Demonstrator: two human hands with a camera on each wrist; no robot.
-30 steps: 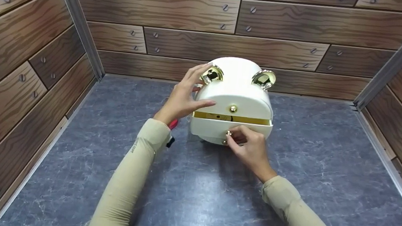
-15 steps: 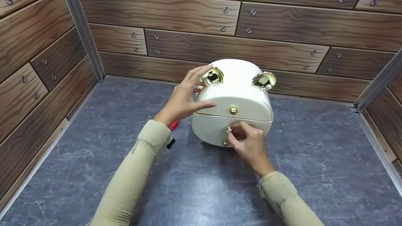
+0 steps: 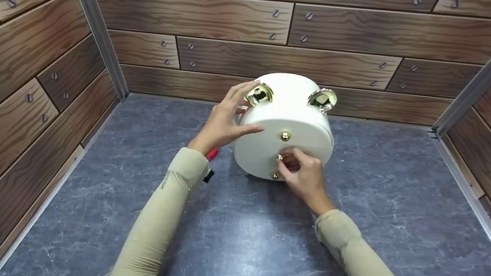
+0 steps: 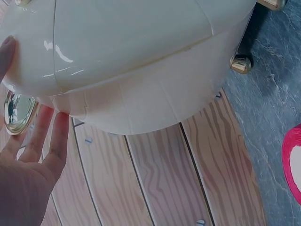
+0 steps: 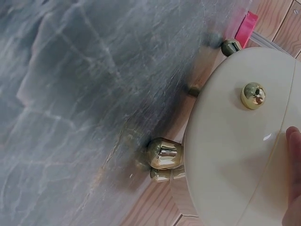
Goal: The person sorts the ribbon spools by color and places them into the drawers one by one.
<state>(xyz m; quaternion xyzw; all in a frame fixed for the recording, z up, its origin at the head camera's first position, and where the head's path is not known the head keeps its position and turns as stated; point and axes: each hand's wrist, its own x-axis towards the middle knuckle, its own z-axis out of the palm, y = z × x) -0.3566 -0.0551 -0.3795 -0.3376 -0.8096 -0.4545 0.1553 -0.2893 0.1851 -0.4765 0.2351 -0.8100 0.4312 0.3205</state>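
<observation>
Drawer (image 3: 256, 154), no longer ajar, now sits flush in the white box (image 3: 290, 108), right hand (image 3: 305, 177) pinching its knob (image 3: 280, 157), left hand (image 3: 224, 122) spread against the side.

Bright glare whitens the tabletop (image 3: 247, 249), while both wrist views look duller

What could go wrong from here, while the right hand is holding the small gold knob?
The gold knob is small, round and shiny, so the right hand pinching it might slip off. A pull on it could also drag the white box, which stands on small gold feet, across the glossy table. And the red thing shows beside the left sleeve, so drawing the left hand back might knock it.
</observation>
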